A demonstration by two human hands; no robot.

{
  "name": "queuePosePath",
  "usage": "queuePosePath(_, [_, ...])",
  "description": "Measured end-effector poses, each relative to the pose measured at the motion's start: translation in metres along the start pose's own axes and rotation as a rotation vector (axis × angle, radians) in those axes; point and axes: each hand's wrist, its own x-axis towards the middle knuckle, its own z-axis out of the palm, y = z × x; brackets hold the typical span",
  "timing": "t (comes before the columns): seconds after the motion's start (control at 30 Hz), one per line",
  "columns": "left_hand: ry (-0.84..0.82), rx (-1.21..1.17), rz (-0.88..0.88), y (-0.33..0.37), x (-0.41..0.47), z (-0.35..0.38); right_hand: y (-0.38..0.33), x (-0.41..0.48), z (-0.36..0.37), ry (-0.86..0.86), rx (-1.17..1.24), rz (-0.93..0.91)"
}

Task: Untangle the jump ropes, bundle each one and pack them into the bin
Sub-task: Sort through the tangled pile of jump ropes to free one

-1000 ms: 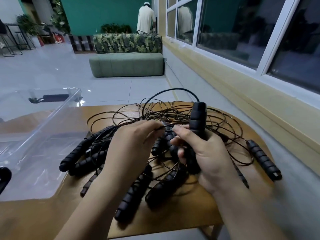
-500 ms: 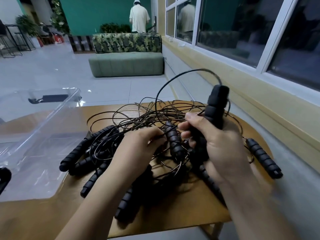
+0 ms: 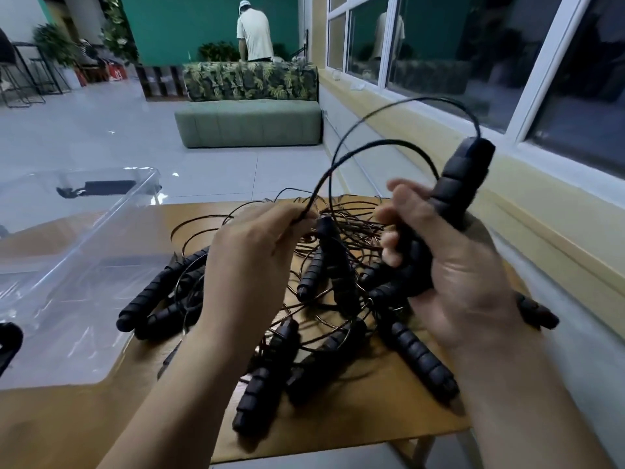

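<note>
A tangle of black jump ropes (image 3: 341, 265) lies on the wooden table (image 3: 372, 418), with several ribbed black handles spread around thin cords. My right hand (image 3: 453, 275) grips one black handle (image 3: 463, 181), lifted and tilted up to the right above the pile. Its cord (image 3: 399, 110) arcs up and over to the left. My left hand (image 3: 250, 255) pinches a cord at the fingertips just above the tangle. The clear plastic bin (image 3: 67, 231) stands on the left of the table.
A wall with a yellow ledge and windows (image 3: 507, 96) runs close along the right. The table's front edge is near my arms. A green bench (image 3: 248, 121) and a person (image 3: 253, 32) are far back across the tiled floor. A black object (image 3: 8, 343) lies at the left edge.
My right hand has raised the gripped handle up and to the right, pulling its cord into a tall loop. My left hand has lifted slightly, holding a cord.
</note>
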Motion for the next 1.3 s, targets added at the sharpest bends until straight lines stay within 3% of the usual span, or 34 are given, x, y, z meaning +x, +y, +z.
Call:
queuePosePath(0.1, [-0.052, 0.046, 0.082, 0.01, -0.005, 0.005, 0.011, -0.003, 0.006, -0.071, -0.135, 0.036])
queuePosePath(0.23, [-0.148, 0.201, 0.167, 0.014, -0.016, 0.016, 0.031, -0.001, 0.006, -0.039, -0.347, 0.011])
queuePosePath(0.53, [-0.312, 0.307, -0.005, 0.008, -0.02, 0.014, 0.044, 0.006, 0.0, -0.157, -0.707, -0.058])
queuePosePath(0.7, [-0.441, 0.304, -0.046, 0.012, -0.02, 0.017, 0.055, 0.002, 0.0, -0.09, -0.887, -0.201])
queuePosePath(0.87, [-0.491, 0.114, -0.229, 0.014, -0.019, 0.023, 0.063, 0.006, -0.004, -0.06, -0.867, -0.252])
queuePosePath(0.97, [-0.477, 0.019, -0.224, 0.014, -0.026, 0.027, 0.061, 0.007, -0.001, -0.01, -0.894, -0.27])
queuePosePath(1.17, [-0.386, 0.178, -0.193, -0.002, -0.022, 0.025, 0.036, 0.009, 0.004, 0.102, -0.373, -0.035])
queuePosePath(1.3, [-0.305, 0.238, -0.116, -0.015, -0.024, 0.03, 0.025, 0.004, 0.01, 0.093, -0.235, -0.065])
